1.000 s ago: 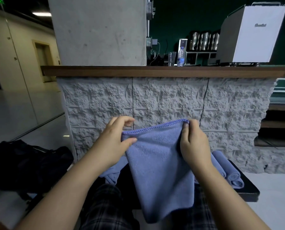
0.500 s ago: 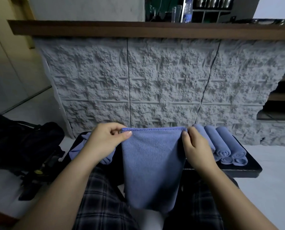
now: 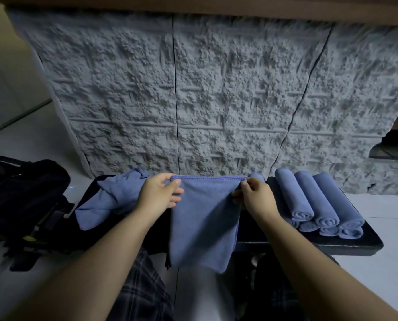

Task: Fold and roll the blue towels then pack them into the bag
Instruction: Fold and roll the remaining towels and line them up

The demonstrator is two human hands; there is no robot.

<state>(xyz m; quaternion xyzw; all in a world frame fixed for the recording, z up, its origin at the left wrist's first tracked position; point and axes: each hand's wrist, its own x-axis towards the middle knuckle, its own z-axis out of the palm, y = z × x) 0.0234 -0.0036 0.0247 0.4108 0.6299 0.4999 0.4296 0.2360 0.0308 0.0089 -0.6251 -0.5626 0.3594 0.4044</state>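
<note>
A folded blue towel [image 3: 203,223] hangs in front of me, its stitched top edge stretched level between my hands. My left hand [image 3: 157,195] pinches the top left corner and my right hand [image 3: 254,198] pinches the top right corner. Its lower end drapes over the front edge of the low black table [image 3: 355,245]. Several rolled blue towels [image 3: 313,202] are stacked on the table's right side. A loose heap of unfolded blue towels [image 3: 110,200] lies on the left side. The black bag [image 3: 19,198] sits on the floor at the left.
A rough grey stone counter front [image 3: 216,89] rises right behind the table. Pale glossy floor [image 3: 378,286] spreads to the right and left. My plaid-trousered legs [image 3: 142,293] are below the towel.
The view has tilted down. Both hands have lowered the towel from chest height toward the table, keeping its top edge taut; the rolled towels and bag are now in fuller view.
</note>
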